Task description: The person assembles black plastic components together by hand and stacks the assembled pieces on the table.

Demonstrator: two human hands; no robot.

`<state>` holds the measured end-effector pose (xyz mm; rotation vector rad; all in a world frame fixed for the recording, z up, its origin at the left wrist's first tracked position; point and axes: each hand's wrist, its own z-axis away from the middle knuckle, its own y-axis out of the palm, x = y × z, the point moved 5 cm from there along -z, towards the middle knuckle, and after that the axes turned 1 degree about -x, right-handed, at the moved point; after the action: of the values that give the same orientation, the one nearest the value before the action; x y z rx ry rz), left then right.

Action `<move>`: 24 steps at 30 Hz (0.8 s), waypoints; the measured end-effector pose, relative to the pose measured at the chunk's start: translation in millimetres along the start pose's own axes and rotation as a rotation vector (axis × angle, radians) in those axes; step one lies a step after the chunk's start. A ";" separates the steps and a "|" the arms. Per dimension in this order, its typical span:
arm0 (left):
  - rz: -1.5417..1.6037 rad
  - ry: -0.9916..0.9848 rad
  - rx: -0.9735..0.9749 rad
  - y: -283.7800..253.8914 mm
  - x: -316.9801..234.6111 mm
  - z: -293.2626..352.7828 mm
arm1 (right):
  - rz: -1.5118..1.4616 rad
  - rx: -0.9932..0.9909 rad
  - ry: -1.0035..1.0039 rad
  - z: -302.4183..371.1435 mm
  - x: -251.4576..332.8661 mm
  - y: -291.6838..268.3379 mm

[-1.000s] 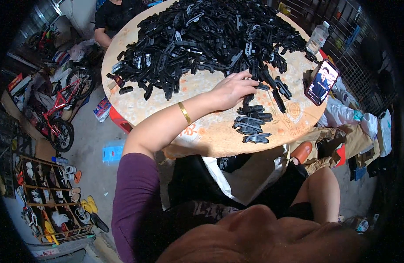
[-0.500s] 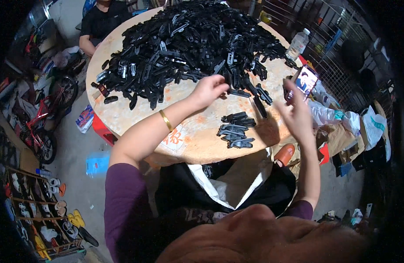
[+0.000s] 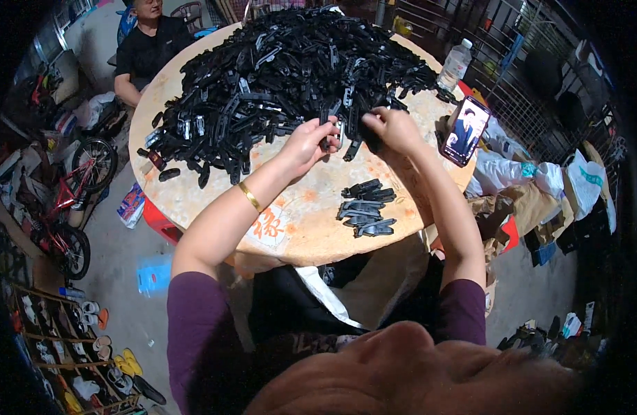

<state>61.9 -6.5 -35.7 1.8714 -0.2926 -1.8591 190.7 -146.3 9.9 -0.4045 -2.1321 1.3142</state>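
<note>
A large heap of black, elongated plastic pieces (image 3: pixel 263 83) covers the far part of a round table (image 3: pixel 194 202). At the heap's near edge my left hand (image 3: pixel 309 145) is closed, thumb and fingers pinching a black plastic piece (image 3: pixel 325 143). To its right, my right hand (image 3: pixel 396 130) curls down over the heap's edge. Its fingertips are partly hidden among dark pieces, so what they grip cannot be made out. Closer to me lies a small stack of similar black pieces (image 3: pixel 365 209), laid roughly side by side in rows.
A lit phone (image 3: pixel 465 131) leans at the table's right edge, with a clear plastic bottle (image 3: pixel 455 66) behind it. Across the table sits a person in black (image 3: pixel 149 48). An open white sack (image 3: pixel 325 297) is at my lap. Bags (image 3: pixel 526 176) crowd the right side.
My right hand has come from beside the phone leftward to the heap, uncovering the phone. The left hand has drawn slightly back toward me. The loose pieces near the right hand look shifted.
</note>
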 end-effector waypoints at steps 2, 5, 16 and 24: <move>0.025 0.041 -0.004 -2.8 -2.2 -0.8 | -0.049 -0.101 0.145 -12.2 -20.9 -19.8; 0.001 0.032 -0.013 2.5 -4.6 -0.4 | 0.157 -0.243 0.303 -18.7 -76.5 -26.5; 0.008 -0.047 -0.025 -5.6 -11.2 0.5 | -0.139 -0.195 0.319 -16.3 -123.6 2.8; -0.133 -0.036 -0.149 1.9 -15.5 7.1 | -0.711 -0.230 0.000 -7.4 -39.5 -24.3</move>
<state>54.4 -2.1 -21.0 1.7966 -0.0402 -1.9460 227.2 -173.7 20.9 0.2580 -2.1321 0.6646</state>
